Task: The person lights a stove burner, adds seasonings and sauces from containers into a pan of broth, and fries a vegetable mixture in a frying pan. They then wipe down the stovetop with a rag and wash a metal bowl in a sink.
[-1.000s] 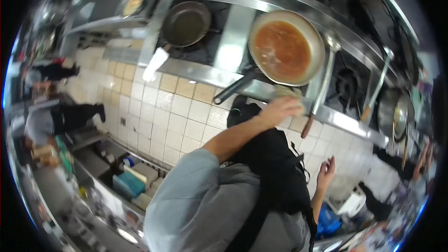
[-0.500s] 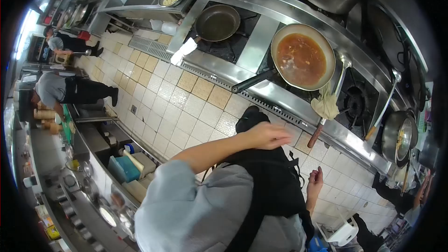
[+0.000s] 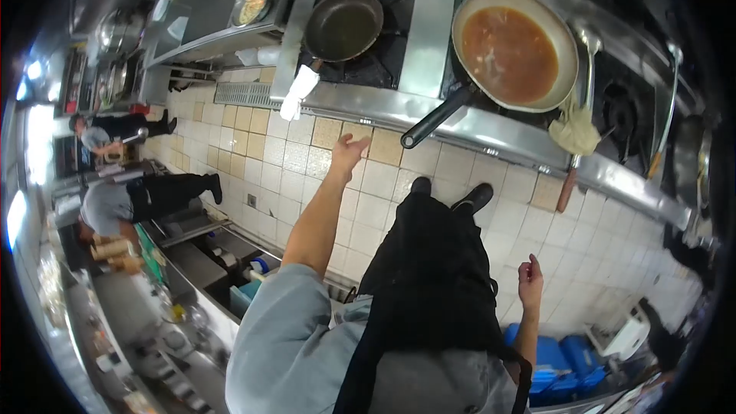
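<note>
My left hand (image 3: 350, 155) reaches out over the tiled floor, fingers apart and holding nothing. Nearest to it is a white cloth (image 3: 299, 93) wrapped on the handle of a dark frying pan (image 3: 344, 26), on the left burner; a gap separates hand and cloth. Off to my right side hangs my right hand (image 3: 530, 282), loosely curled with one finger out and nothing visible in it. A larger pan (image 3: 568, 69) of reddish-brown sauce (image 3: 508, 56) stands on the stove, its black handle (image 3: 437, 116) pointing toward me.
A ladle (image 3: 590, 69) and a beige cloth (image 3: 575, 129) lie right of the sauce pan. Bowls of food (image 3: 252, 8) stand on the back-left counter. Two people (image 3: 107, 207) work at the left. Blue bins (image 3: 552, 360) and a white stool (image 3: 625, 333) are at lower right.
My left hand has swung from in front of my body out to the left, closer to the cloth-wrapped handle. The view has shifted; my right hand still hangs at my side.
</note>
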`<move>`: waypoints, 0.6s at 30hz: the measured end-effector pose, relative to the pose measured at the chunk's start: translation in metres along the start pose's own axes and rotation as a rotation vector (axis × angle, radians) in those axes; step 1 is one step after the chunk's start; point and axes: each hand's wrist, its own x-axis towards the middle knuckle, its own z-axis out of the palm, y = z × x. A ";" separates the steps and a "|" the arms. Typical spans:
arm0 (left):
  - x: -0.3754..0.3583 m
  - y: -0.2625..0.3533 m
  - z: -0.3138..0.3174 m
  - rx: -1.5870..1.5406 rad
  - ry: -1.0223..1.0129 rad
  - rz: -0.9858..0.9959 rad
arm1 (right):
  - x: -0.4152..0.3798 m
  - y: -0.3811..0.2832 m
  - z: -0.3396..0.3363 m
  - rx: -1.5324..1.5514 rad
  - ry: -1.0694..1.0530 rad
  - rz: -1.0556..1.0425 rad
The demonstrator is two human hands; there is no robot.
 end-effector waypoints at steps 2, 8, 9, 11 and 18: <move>0.017 0.015 0.002 0.021 -0.034 -0.023 | -0.013 -0.003 0.020 -0.035 -0.001 -0.002; 0.069 0.007 0.014 0.018 -0.151 -0.033 | -0.054 0.016 0.076 0.088 0.068 0.080; 0.073 0.010 0.015 -0.054 -0.231 -0.041 | -0.062 0.024 0.086 0.119 0.070 0.126; 0.073 0.012 0.019 -0.154 -0.303 -0.056 | -0.079 0.045 0.102 0.107 0.061 0.180; 0.084 0.016 0.032 -0.182 -0.308 -0.038 | -0.126 0.111 0.137 0.047 0.056 0.268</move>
